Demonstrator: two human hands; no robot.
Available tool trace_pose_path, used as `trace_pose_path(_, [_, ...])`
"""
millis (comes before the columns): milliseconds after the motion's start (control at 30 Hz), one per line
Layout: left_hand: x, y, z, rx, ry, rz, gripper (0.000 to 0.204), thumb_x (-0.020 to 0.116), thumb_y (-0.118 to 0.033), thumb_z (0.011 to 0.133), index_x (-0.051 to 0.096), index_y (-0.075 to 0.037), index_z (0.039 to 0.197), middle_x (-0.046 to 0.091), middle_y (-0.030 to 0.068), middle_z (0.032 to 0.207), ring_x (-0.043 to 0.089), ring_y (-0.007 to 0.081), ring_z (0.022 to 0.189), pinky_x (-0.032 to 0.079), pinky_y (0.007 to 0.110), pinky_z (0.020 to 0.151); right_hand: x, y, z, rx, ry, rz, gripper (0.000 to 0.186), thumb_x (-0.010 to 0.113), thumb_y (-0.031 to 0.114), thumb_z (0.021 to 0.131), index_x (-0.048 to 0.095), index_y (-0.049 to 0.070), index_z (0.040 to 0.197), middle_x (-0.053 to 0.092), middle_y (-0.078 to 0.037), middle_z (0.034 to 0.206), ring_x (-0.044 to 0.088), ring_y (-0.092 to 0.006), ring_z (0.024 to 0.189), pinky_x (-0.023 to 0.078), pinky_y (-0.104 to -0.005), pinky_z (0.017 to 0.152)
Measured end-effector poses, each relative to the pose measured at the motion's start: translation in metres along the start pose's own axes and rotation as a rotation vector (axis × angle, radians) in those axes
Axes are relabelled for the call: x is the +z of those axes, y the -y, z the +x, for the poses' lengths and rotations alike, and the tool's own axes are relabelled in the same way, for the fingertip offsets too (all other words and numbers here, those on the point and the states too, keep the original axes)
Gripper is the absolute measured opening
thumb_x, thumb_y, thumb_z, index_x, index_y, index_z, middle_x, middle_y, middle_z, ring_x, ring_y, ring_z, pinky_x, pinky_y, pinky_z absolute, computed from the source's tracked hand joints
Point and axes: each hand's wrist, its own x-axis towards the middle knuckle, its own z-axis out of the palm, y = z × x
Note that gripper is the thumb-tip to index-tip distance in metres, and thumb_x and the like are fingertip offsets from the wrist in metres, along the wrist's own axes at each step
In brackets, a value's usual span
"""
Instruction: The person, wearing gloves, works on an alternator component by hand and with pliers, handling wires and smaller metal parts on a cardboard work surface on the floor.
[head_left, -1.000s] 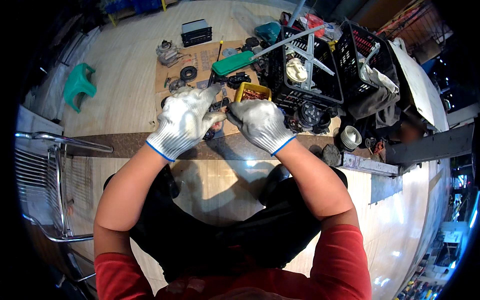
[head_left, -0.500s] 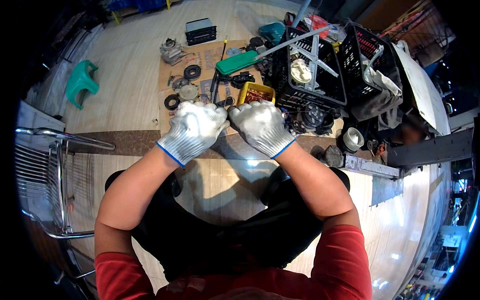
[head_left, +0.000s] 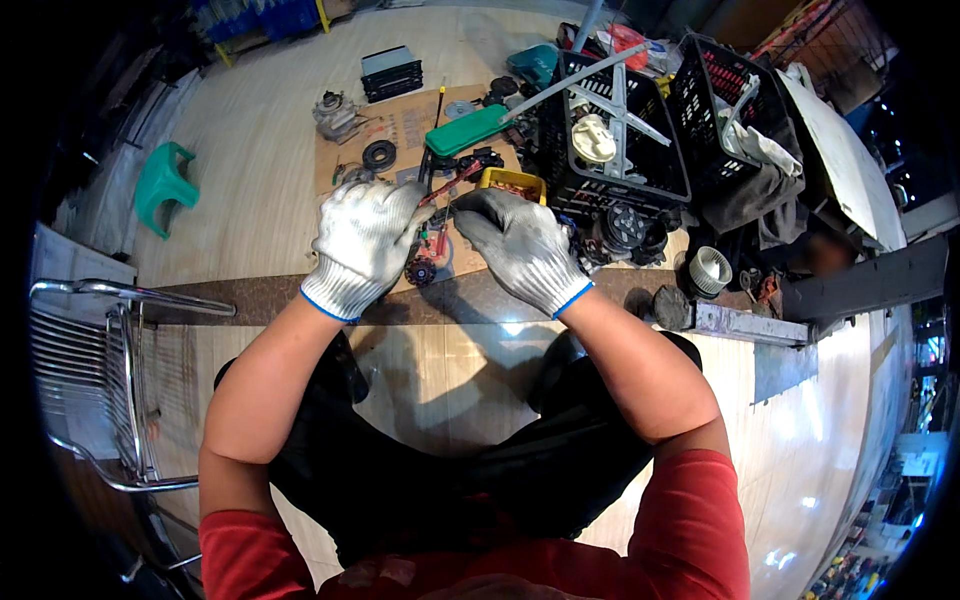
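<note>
My left hand (head_left: 366,232), in a white knit glove with a blue cuff edge, is closed around a slim dark-red piece (head_left: 458,182) that sticks out up and to the right. My right hand (head_left: 522,245), gloved alike with greyed fingers, is curled close beside it; whatever its fingertips pinch is hidden. Between and below the hands a small round dark part (head_left: 421,271) shows, with red and green bits just above it. Just beyond my right hand stands a yellow bin (head_left: 541,190) holding reddish-brown pieces.
Cardboard (head_left: 400,112) under the work bears a black ring (head_left: 379,155) and other machine parts. A green-padded metal bar (head_left: 467,131) leans on a black crate (head_left: 640,195). A green stool (head_left: 166,188) and a metal chair (head_left: 115,380) stand left.
My hands have drawn slightly apart, the left one shifting left. The slim red piece and the round dark part now show between them. The whole view has shifted a little.
</note>
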Motion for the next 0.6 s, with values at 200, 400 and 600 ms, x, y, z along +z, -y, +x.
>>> trace_pose_path(200, [-0.001, -0.01, 0.005, -0.127, 0.004, -0.209, 0.021, 0.072, -0.018, 0.087, 0.072, -0.001, 0.099, 0.072, 0.0163, 0.091, 0.069, 0.0336, 0.084, 0.054, 0.042, 0.075, -0.003, -0.004, 0.0, -0.171, 0.036, 0.039, 0.029, 0.058, 0.024, 0.097, 0.07, 0.0, 0.107, 0.069, -0.016, 0.091, 0.069, -0.0266, 0.079, 0.052, -0.0361, 0.071])
trace_pose_path(400, [-0.011, -0.028, 0.006, -0.54, 0.1, -0.64, 0.031, 0.059, -0.025, 0.099, 0.071, 0.004, 0.102, 0.07, 0.0159, 0.086, 0.067, 0.0215, 0.082, 0.053, 0.034, 0.076, 0.001, -0.001, 0.001, -0.122, -0.007, 0.128, 0.025, 0.06, 0.022, 0.096, 0.071, 0.002, 0.106, 0.069, -0.017, 0.093, 0.067, -0.0309, 0.084, 0.051, -0.0382, 0.072])
trace_pose_path(600, [-0.012, -0.005, 0.003, -0.693, 0.287, -1.267, 0.035, 0.059, -0.027, 0.102, 0.066, 0.007, 0.107, 0.069, 0.0107, 0.09, 0.065, 0.0161, 0.081, 0.052, 0.03, 0.077, -0.002, -0.008, 0.006, -0.189, 0.069, 0.084, 0.023, 0.065, 0.022, 0.092, 0.071, 0.004, 0.105, 0.068, -0.019, 0.09, 0.066, -0.0364, 0.082, 0.051, -0.0407, 0.071])
